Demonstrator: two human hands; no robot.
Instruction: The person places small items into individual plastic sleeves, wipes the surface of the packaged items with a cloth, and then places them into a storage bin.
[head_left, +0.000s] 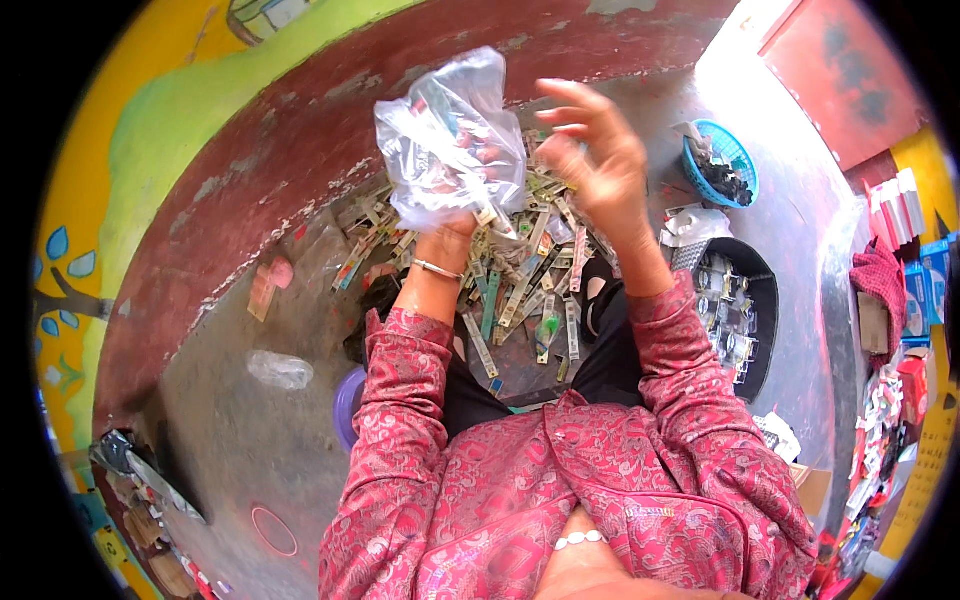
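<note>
A crumpled clear plastic bag (pixel 440 140) is held up over the pile, with a few coloured bits dimly visible through it. My left hand (pixel 455 222) bears the bag; plastic covers its fingers, and whether they are inside or behind the film I cannot make out. To the right of the bag my right hand (pixel 600 165) is raised, fingers apart and slightly smeared by motion, with nothing seen in it. Beneath both hands lies a heap of flat, narrow printed strips (pixel 515 285), spread on the floor in front of my legs.
A blue basket (pixel 745 160) with dark stuff stands at the far right. Nearer is a black tub (pixel 765 310) of small clear-and-metallic packs. A purple container (pixel 347 408) sits by my left side, near a loose clear bag (pixel 280 370). Boxes (pixel 895 210) line the right wall.
</note>
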